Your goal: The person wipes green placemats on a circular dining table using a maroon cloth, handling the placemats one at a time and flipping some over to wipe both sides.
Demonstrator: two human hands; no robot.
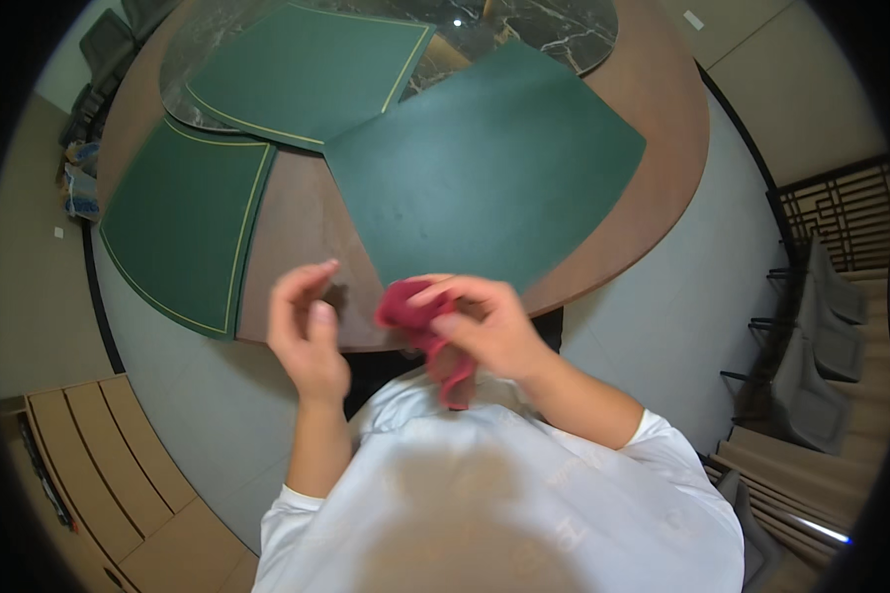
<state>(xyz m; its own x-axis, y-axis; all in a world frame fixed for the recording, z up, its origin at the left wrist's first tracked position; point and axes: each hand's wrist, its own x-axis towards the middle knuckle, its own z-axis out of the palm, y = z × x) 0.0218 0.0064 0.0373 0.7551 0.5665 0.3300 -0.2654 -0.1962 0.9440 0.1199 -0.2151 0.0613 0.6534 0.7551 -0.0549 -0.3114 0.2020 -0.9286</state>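
White shirt (504, 514) fills the bottom of the picture, soft and a little wrinkled, right under the camera. Two bare arms come up out of its short sleeves. Just past the shirt, the right hand (489, 326) pinches a red cloth (420, 321) between thumb and fingers. The cloth is soft and floppy and all bunched up. It is in the air, above the near edge of the table and in front of the chest. Its long way runs up and down: the bunched top sits by the fingertips and a thin tail hangs down toward the shirt. The left hand (307, 331) is just beside the cloth, on its left, but not touching it. Its fingers are curled loosely and a bit apart, with nothing in them. So the cloth lies to the right of the left hand, close by, and the right hand is the one that has it. Beyond the hands is a big round table (672, 148) with a smooth brown rim. Three green mats lie flat on it. They look stiff and smooth, shaped like wide pie pieces. The nearest mat (485, 168) is plain green and lies straight ahead of the hands. The left mat (183, 232) and the far mat (307, 69) have thin gold lines near their edges. In the middle of the table is a dark shiny stone top (564, 30) with pale veins. Off to the right, grey chairs (811, 385) stand near a dark wooden screen (841, 212). On the left, low down, is a pale wooden bench (119, 474).
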